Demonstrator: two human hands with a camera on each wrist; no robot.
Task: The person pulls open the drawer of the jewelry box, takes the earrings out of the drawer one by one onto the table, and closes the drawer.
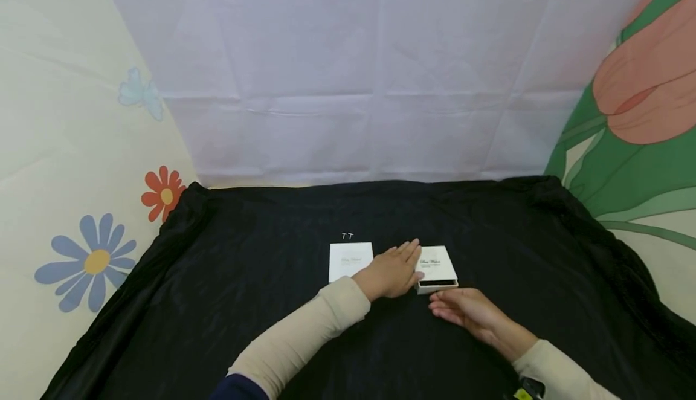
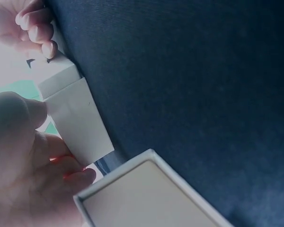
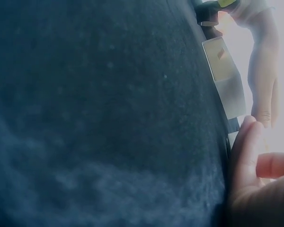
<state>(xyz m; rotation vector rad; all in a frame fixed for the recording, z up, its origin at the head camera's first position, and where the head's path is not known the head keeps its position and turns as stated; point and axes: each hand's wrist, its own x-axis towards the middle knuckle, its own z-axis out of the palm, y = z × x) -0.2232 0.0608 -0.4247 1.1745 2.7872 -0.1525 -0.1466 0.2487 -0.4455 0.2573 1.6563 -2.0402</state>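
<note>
Left hand (image 1: 393, 272) apparently blocks passage between the boxes (image 1: 435, 267).

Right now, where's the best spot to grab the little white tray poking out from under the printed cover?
I'd pinch the white tray by its front wall, coming from the person's side, where the right hand is. That end pokes out past the printed cover, and the dark gap behind the wall probably leaves something to pinch.
</note>
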